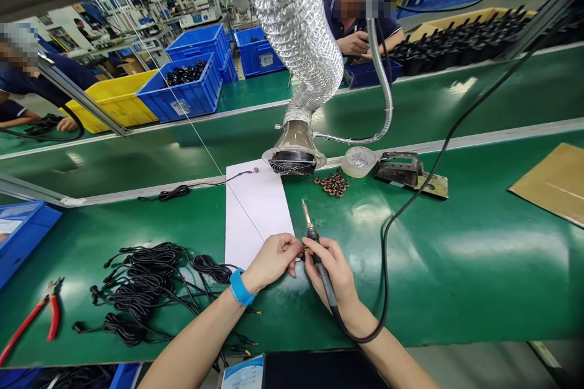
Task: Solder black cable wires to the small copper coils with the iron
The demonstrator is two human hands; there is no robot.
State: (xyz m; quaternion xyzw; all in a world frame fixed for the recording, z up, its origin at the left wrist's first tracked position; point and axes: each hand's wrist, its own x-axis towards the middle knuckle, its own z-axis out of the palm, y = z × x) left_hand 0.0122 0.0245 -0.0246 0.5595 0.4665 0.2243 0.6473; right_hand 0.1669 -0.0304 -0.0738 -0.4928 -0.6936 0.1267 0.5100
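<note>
My right hand [332, 270] is wrapped round the grip of a soldering iron [325, 282], whose bare tip points up and away from me. Its thumb and fingertips meet my left hand [277, 258], which is closed in a pinch. A small brassy bit shows between the two hands, too hidden to name. A blue band circles my left wrist. Beneath the left hand lies a white sheet [249, 213]. A thin wire [241, 205] runs down from above toward that hand. Beyond the iron's tip is a pile of small copper-coloured parts [334, 183].
Coiled black cables [146, 282] lie left, with red-handled cutters [52, 310] farther out. A fume extractor hood [294, 137] hangs ahead. Behind the parts are a tape roll [359, 162] and an iron stand [401, 173]. The iron's cord loops along my right. Two people sit across.
</note>
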